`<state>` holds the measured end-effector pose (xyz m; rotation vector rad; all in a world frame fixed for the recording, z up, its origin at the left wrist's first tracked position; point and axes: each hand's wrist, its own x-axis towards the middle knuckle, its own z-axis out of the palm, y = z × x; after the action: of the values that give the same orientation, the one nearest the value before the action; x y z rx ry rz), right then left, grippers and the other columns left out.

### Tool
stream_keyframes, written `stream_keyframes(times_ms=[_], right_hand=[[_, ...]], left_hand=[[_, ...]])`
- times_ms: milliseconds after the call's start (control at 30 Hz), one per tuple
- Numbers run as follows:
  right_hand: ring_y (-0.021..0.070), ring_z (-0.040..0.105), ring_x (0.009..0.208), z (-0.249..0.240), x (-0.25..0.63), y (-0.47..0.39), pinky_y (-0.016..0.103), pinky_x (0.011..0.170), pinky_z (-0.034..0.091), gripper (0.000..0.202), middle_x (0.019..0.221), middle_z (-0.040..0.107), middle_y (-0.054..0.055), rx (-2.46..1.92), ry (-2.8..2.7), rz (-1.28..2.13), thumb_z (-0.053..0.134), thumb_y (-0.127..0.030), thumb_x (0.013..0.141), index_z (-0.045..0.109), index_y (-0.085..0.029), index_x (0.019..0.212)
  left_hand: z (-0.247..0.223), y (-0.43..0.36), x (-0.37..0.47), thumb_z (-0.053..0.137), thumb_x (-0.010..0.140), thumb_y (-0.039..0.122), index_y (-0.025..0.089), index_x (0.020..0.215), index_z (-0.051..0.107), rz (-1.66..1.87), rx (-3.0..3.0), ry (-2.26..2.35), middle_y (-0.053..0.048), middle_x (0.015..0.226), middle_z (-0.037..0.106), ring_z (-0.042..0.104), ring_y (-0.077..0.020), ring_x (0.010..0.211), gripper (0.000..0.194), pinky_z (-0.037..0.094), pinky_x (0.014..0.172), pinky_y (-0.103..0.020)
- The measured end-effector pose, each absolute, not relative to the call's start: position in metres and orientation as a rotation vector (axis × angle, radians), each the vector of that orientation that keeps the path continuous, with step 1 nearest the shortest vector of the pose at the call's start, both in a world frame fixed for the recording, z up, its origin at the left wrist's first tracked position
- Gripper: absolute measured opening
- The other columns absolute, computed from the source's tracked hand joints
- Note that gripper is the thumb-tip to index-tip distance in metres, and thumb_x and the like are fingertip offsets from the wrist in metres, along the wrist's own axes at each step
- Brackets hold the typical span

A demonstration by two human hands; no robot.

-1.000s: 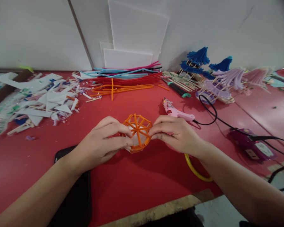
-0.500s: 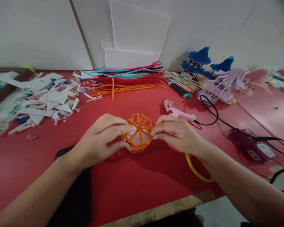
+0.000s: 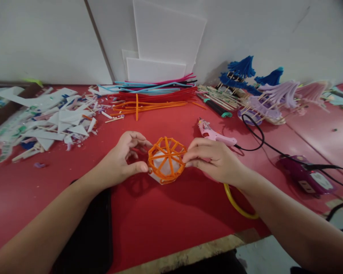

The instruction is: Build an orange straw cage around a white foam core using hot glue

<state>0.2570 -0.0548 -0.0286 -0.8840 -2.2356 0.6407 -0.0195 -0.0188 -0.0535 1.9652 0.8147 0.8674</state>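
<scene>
In the middle of the view is a small round frame of orange pipe cleaners (image 3: 168, 155), its top crossed by spokes like a wheel. A pale base (image 3: 162, 181) shows beneath it. My right hand (image 3: 208, 158) pinches the frame's right edge between thumb and fingers. On the other side my left hand (image 3: 128, 160) is open, thumb and fingers apart, with the thumb tip at or very near the left rim; whether it touches I cannot tell. Behind the right hand lies a pink glue gun (image 3: 214, 136).
White foam scraps (image 3: 65, 121) are heaped at the left. Pipe cleaners (image 3: 157, 91) and wooden sticks (image 3: 220, 98) lie along the back. Blue and lilac models (image 3: 280, 95) stand at the right, near a purple power strip (image 3: 305, 173). A black phone (image 3: 94, 232) lies under my left forearm.
My left hand has let go of the orange frame's left side and spread its fingers, shifting slightly left. The right hand keeps its pinch, and the frame has barely moved.
</scene>
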Motion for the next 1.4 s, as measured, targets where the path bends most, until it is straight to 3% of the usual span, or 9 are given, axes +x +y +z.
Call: stream_keyframes(times_ms=[100,233,600,967,1133,1233,1400], right_hand=[[0.0086,0.059,0.075,-0.03,0.257,-0.055,0.02,0.07,0.046,0.01,0.082,0.061,0.001,-0.865,-2.23,0.637,0.062,-0.011,0.089,0.07,-0.017,0.089],[0.0091,0.059,0.075,-0.031,0.257,-0.054,0.021,0.07,0.046,0.01,0.083,0.061,0.001,-0.852,-2.227,0.63,0.063,-0.011,0.089,0.07,-0.018,0.089],[0.0097,0.059,0.075,-0.031,0.257,-0.054,0.022,0.07,0.047,0.01,0.083,0.062,0.001,-0.848,-2.23,0.622,0.062,-0.012,0.089,0.07,-0.019,0.09],[0.0097,0.06,0.074,-0.031,0.256,-0.055,0.022,0.068,0.048,0.009,0.082,0.062,0.001,-0.833,-2.232,0.58,0.063,-0.013,0.089,0.07,-0.019,0.09],[0.01,0.061,0.072,-0.034,0.25,-0.059,0.021,0.067,0.049,0.009,0.082,0.064,0.002,-0.852,-2.216,0.506,0.062,-0.013,0.089,0.07,-0.017,0.091],[0.0116,0.062,0.074,-0.035,0.246,-0.063,0.023,0.068,0.05,0.011,0.082,0.064,0.003,-0.861,-2.209,0.448,0.061,-0.011,0.088,0.07,-0.017,0.089],[0.0138,0.063,0.075,-0.035,0.24,-0.069,0.025,0.068,0.052,0.013,0.08,0.066,0.005,-0.884,-2.178,0.394,0.059,-0.014,0.09,0.071,-0.017,0.088]], left_hand=[[-0.045,-0.021,-0.018,0.045,0.091,0.06,0.019,0.118,0.051,0.783,1.853,0.829,-0.015,0.114,0.066,0.065,-0.0247,0.105,0.05,0.055,0.076,-0.031],[-0.041,-0.023,-0.015,0.058,0.086,0.055,0.021,0.113,0.057,0.722,1.69,0.904,-0.01,0.113,0.066,0.063,-0.0248,0.107,0.044,0.054,0.086,-0.031],[-0.044,-0.02,-0.019,0.07,0.081,0.037,0.021,0.095,0.063,0.826,1.733,0.943,-0.003,0.091,0.067,0.064,-0.014,0.084,0.023,0.053,0.073,-0.021],[-0.042,-0.018,-0.016,0.064,0.082,0.043,0.018,0.096,0.062,0.817,1.778,1.049,-0.005,0.09,0.067,0.063,-0.0165,0.078,0.028,0.053,0.068,-0.027],[-0.012,-0.026,-0.008,0.054,0.088,0.03,0.018,0.096,0.064,0.92,2.233,1.066,-0.008,0.105,0.064,0.061,-0.0206,0.099,0.017,0.05,0.084,-0.034],[0.01,-0.041,0.008,0.052,0.088,0.023,0.02,0.092,0.066,0.724,2.599,0.932,-0.007,0.107,0.061,0.057,-0.0213,0.103,0.016,0.045,0.094,-0.039],[0.018,-0.062,0.033,0.056,0.082,0.025,0.016,0.089,0.067,0.508,2.911,0.937,-0.012,0.113,0.06,0.054,-0.0296,0.107,0.016,0.049,0.09,-0.046]])
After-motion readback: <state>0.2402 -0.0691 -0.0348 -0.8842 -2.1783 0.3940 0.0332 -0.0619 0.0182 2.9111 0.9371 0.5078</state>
